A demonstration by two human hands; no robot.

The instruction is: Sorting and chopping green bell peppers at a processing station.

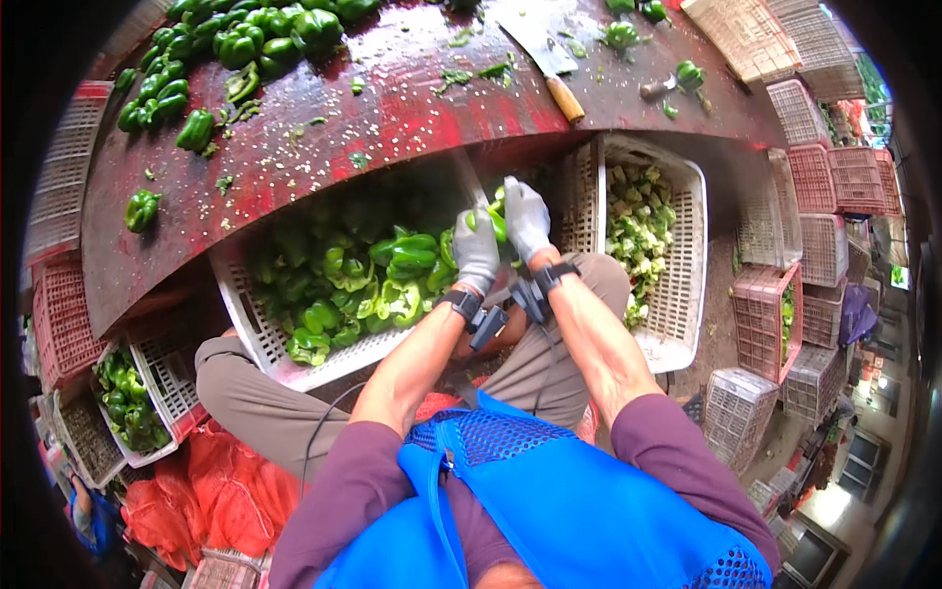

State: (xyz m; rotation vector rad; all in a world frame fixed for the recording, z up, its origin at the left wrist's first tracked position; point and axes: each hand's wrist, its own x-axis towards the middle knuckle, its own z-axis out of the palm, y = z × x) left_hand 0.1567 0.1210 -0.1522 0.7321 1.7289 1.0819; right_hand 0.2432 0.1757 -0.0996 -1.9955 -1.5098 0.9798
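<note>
Setting: dark, wet-looking table (412,108) strewn with seeds and scraps, stacked crates (770,314) to the right. Loose pepper heap (240,44) at its far left; cleaver (540,49) lying flat, wooden handle toward the front edge.

Grip: left hand (476,250) and right hand (528,218), both gloved, fingers nearly closed around a green pepper (498,224) between them, just off the table's front edge. How deep the left fingers reach: cannot tell. Pale blurred strip (475,179) beyond the left fingers; tool or fixed part, unclear.

Risks (judged): wet skin and smooth gloves could let the pepper slip; if the strip is a blade, a slip might bring fingers onto it. Wrist units (478,322) sit close together and could knock; the cable (307,447) might snag on the knee.

Clearance: tight forward, under the table edge. Pepper crate (245,316) lies low to the left, its near rim by the legs; slatted wall of the scraps crate (690,265) bounds the right. Freest room: upward, and back over the lap
</note>
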